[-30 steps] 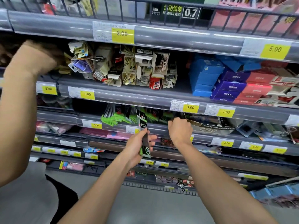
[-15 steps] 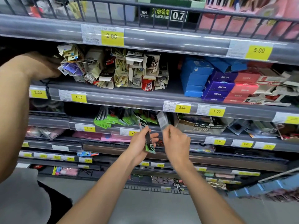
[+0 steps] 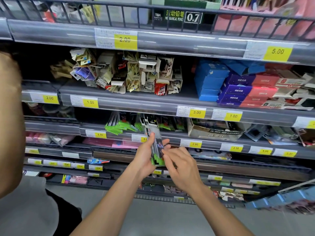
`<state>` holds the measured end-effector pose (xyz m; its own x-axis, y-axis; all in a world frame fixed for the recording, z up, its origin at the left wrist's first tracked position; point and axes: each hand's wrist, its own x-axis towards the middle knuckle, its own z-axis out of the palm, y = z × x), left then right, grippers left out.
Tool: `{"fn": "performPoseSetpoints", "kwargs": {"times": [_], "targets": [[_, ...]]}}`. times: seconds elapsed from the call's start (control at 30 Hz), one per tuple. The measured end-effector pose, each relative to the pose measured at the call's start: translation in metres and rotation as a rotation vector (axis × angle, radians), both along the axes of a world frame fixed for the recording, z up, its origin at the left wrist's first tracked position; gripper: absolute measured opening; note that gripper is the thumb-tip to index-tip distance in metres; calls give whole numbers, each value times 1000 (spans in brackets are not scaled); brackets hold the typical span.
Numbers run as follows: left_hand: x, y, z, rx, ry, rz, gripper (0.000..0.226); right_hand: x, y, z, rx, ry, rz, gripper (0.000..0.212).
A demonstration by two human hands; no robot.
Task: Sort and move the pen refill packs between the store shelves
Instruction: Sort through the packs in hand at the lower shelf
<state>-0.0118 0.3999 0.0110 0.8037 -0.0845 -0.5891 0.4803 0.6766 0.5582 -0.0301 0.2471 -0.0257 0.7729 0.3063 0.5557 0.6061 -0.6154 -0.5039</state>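
Your single head camera looks forward and slightly down, close to the store shelves (image 3: 153, 101), with floor (image 3: 170, 218) showing below.

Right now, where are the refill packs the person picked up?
In the head view, centre: the refill packs are gripped in the left hand, the right hand touching them, before the green-pack shelf.

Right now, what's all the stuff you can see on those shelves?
Refill packs: a few, clear with black and green, held together before the middle shelves.
Green-tagged packs: many, green and black, third shelf.
Small card packets: a jumbled heap, cream and mixed, second shelf.
Blue boxes: a stack, second shelf, right.
Purple and red boxes: stacks, beside the blue.
Price tags: many, yellow, on shelf edges.
Another person's arm: one, far left.
Left hand: grips the packs.
Right hand: fingers on the packs.
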Motion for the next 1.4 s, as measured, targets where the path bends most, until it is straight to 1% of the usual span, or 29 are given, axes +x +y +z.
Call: {"fn": "performPoseSetpoints", "kwargs": {"times": [0.03,0.07,0.13,0.17,0.23,0.3,0.37,0.43,0.47,0.57,0.67,0.73,0.77,0.83,0.9,0.97,1.03,1.1,1.17,1.2,1.23,1.27,1.3,1.33,1.37,1.4], "targets": [[-1,2,-2,-2,4,11,62,4,-1,1,44,24,1,28],[-2,3,-4,5,9,23,60,10,-1,3,92,61,-42,26],[-3,7,-8,36,18,57,57,32,-1,6,142,183,-212,22],[-4,9,-10,57,22,67,55,45,-1,7,93,258,-285,24],[-7,12,-14,83,33,63,53,75,0,6,-119,394,-351,43],[-10,12,-18,75,49,60,57,100,4,10,-326,509,-363,63],[-12,14,-20,66,54,58,60,117,11,11,-470,527,-339,73],[-13,15,-21,52,49,64,61,124,19,9,-549,464,-297,74],[-13,16,-21,44,43,68,62,126,24,8,-570,416,-283,70],[-14,19,-19,24,29,81,62,123,37,4,-580,262,-287,42],[-14,22,-17,39,23,89,62,118,41,6,-632,162,-310,26],[-14,24,-15,46,17,86,63,109,42,12,-689,122,-354,8],[-13,24,-14,41,12,88,64,105,43,15,-677,101,-386,4],[-11,25,-10,36,10,107,63,102,43,20,-572,63,-403,9],[-7,24,-7,50,20,116,63,95,40,29,-383,16,-405,15],[-3,23,-3,23,19,119,67,77,38,31,-215,-102,-389,21],[0,21,1,-24,-22,110,73,44,40,28,-142,-177,-289,25],[0,21,4,-41,-49,109,71,13,43,19,-131,-205,-188,25],[2,22,3,-20,-27,102,58,-8,43,9,-182,-177,-121,36],[2,23,2,14,-17,98,48,-11,42,5,-178,-147,-84,43],[2,24,0,50,-6,101,37,-9,41,5,-121,-105,-60,47],[2,25,-2,70,0,116,27,-2,40,7,-35,-55,-66,46],[1,28,-4,77,2,141,21,10,39,8,40,-5,-108,41],[-1,32,-6,85,4,166,19,26,38,8,69,54,-168,35],[-3,37,-10,95,6,183,19,44,40,7,34,131,-220,33],[-6,41,-12,104,9,191,19,62,44,6,-53,210,-244,40]]}}
